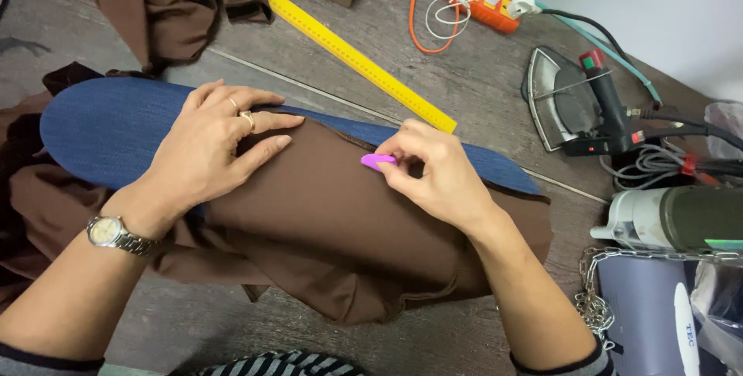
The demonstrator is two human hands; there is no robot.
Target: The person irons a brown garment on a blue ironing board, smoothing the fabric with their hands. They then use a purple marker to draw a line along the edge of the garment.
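The work lies on a grey, wood-grained bench [480,82], with a white wall [658,4] rising at its far right corner. A long blue padded sleeve board [101,132] stretches across the bench, and brown fabric [325,213] is draped over its middle and hangs toward the person. The left hand [205,151], with rings on one finger and a wristwatch [116,235] on the wrist, lies flat with fingers spread, pressing the fabric onto the board; its grip is open and holds nothing. The right hand [433,175] has its grip closed on a small pink tailor's chalk [378,161], pinched between thumb and fingertips, the chalk's edge touching the brown fabric near the board's far edge.

Just beyond the board a yellow ruler [356,57] lies at a slant. More brown cloth [178,4] is heaped at the far left. An orange extension cord and power strip [480,0] sit near the wall. To the right rests an iron [576,101] on its side, with cables beside it. At the near right stand a grey-green cylindrical device [681,217], a metal chain [592,298], and a blue-grey container [642,306]; its contents cannot be seen.
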